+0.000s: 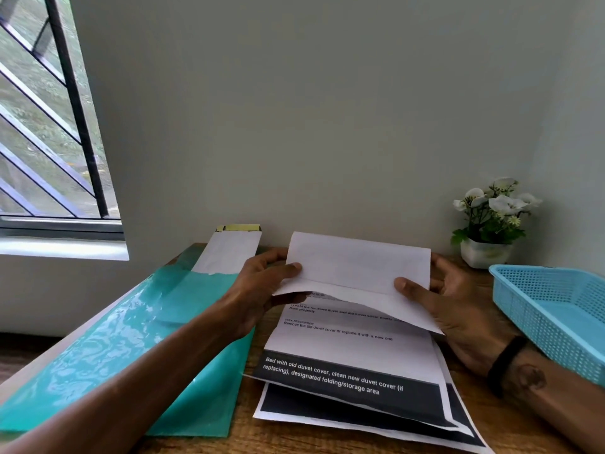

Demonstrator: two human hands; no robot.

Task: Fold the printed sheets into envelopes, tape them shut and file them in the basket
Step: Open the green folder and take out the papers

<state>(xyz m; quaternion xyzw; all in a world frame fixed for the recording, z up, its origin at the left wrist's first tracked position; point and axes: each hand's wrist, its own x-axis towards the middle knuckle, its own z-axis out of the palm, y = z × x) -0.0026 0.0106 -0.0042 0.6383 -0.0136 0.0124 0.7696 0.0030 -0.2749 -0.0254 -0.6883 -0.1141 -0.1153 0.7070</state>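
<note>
Printed sheet (353,335): white paper, top portion folded forward toward the person so its blank back shows; below the fold, black text lines and a dark band with white lettering. Held between the two hands above a wooden table (491,417).

Left hand (258,290): thumb on the front of the folded flap's left edge, fingers curled behind it, pinching the paper.

Right hand (458,309): thumb on the flap's right part, fingers behind, pinching likewise; black band on the wrist.

Further printed sheets (360,421): lying beneath the held one, nearer the person than both hands; number unclear.

Blue basket (537,309): perforated plastic, right of the right hand; visible inside holds nothing, right part cut off by the frame edge.

Teal folder (131,348): glossy, under the left forearm, partly hidden by it. A white sheet (229,253) with a yellow strip at its top protrudes beyond the left hand.

Potted white flowers (491,221): beyond the right hand, by the wall.
</note>
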